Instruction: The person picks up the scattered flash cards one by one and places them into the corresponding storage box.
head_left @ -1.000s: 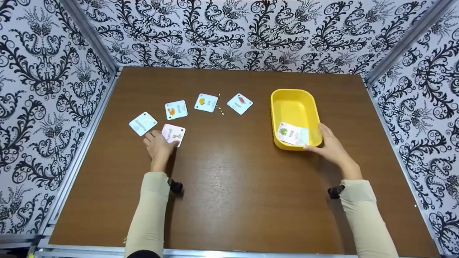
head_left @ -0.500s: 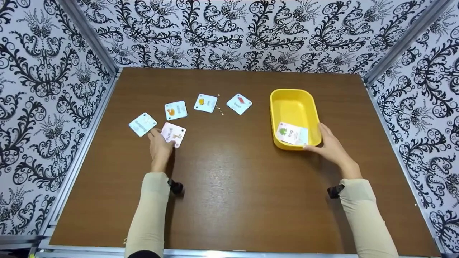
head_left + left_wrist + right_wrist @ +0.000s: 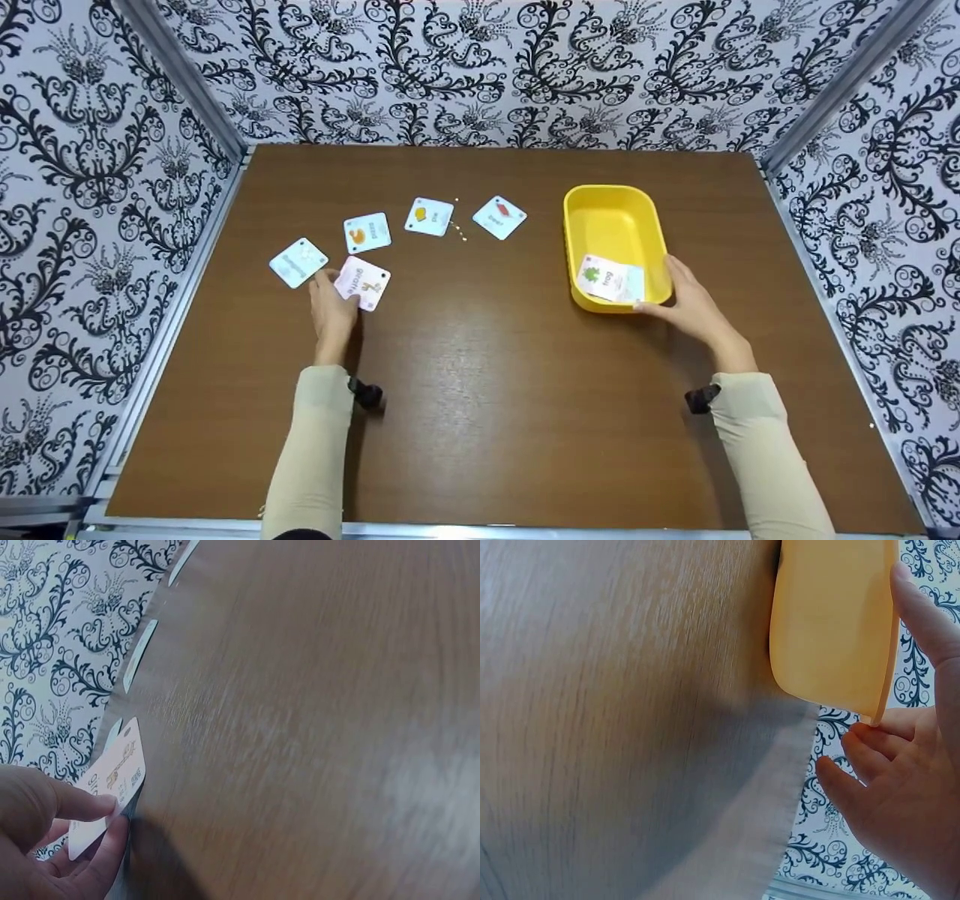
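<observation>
My left hand [image 3: 333,307] pinches a pink-edged giraffe picture card [image 3: 364,283] between thumb and fingers. In the left wrist view the giraffe card [image 3: 120,772] stands tilted up off the table, with the thumb on its printed face. On the right, my right hand [image 3: 694,307] grips the near right corner of a yellow plastic bin [image 3: 611,214]. The right wrist view has the thumb on the bin's [image 3: 832,630] rim and the fingers at its corner. Inside the bin a frog card [image 3: 604,277] overlaps another card, mostly covered.
Beyond the left hand lie a pale blue card [image 3: 298,262], an orange-pictured card [image 3: 367,232], a card with a yellow picture [image 3: 429,216] and one with a red picture [image 3: 500,217]. Small light specks dot the brown table [image 3: 480,390]. Patterned walls [image 3: 480,75] stand around it.
The left hand has drawn its fingers in on the giraffe card, which has turned slightly and shifted a little. The right hand and the bin stay almost where they were.
</observation>
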Demonstrator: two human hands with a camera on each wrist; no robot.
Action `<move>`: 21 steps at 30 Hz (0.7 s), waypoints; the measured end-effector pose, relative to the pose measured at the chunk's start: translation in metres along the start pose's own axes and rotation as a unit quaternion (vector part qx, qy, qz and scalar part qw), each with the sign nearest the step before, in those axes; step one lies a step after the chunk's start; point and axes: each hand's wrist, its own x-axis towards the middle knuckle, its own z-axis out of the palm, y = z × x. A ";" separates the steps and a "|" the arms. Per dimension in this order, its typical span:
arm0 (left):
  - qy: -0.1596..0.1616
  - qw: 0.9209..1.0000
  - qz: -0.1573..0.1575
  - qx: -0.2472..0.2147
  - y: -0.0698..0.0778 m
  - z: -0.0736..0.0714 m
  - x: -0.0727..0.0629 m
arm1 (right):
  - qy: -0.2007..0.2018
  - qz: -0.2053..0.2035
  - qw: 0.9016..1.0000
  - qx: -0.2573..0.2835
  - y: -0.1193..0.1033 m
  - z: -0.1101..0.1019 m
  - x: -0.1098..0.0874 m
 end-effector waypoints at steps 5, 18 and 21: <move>0.005 1.000 0.015 -0.017 0.001 0.000 0.001 | -0.005 -0.002 1.000 0.000 0.000 0.000 0.000; -0.007 0.998 0.032 -0.044 0.004 0.004 0.000 | 0.001 -0.008 1.000 0.005 0.002 0.001 0.001; -0.005 0.998 0.037 -0.051 0.006 0.005 -0.001 | 0.001 -0.010 1.000 0.004 0.002 0.001 0.001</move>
